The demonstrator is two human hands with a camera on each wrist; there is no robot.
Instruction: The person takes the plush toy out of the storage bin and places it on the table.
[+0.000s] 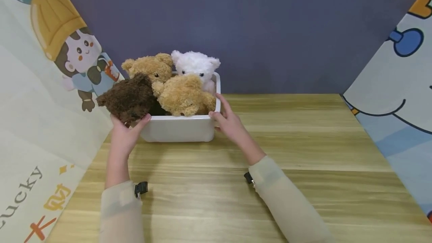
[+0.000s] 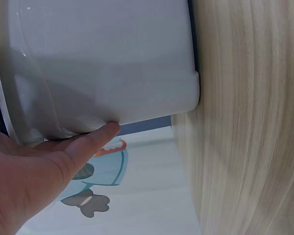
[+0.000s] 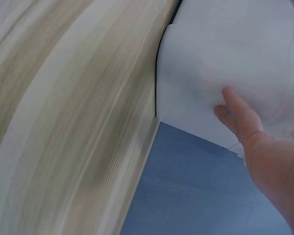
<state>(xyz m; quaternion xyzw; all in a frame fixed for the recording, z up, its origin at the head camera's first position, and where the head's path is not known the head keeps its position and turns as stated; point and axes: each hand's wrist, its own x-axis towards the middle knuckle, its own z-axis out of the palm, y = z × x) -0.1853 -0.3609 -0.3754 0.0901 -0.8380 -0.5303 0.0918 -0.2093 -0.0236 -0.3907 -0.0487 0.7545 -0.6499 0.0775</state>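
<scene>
A white plastic bin [image 1: 179,128] holds several plush bears. Inside are a dark brown bear [image 1: 129,96], a tan bear [image 1: 185,95] lying tipped at the front, a second tan bear [image 1: 148,66] behind, and a white bear [image 1: 194,63] at the back right. My left hand [image 1: 125,134] grips the bin's left front corner, thumb at the rim under the brown bear; its fingers lie against the side wall [image 2: 108,63]. At the right front corner my right hand [image 1: 229,119] holds the rim, with fingers along the bin's right side [image 3: 206,63].
The bin stands on a wood-grain table [image 1: 270,141] near a dark blue back wall [image 1: 253,33]. A cartoon-printed panel [image 1: 30,96] rises close on the left, another printed panel [image 1: 398,85] on the right. Both sleeves carry a dark wrist device [image 1: 141,188].
</scene>
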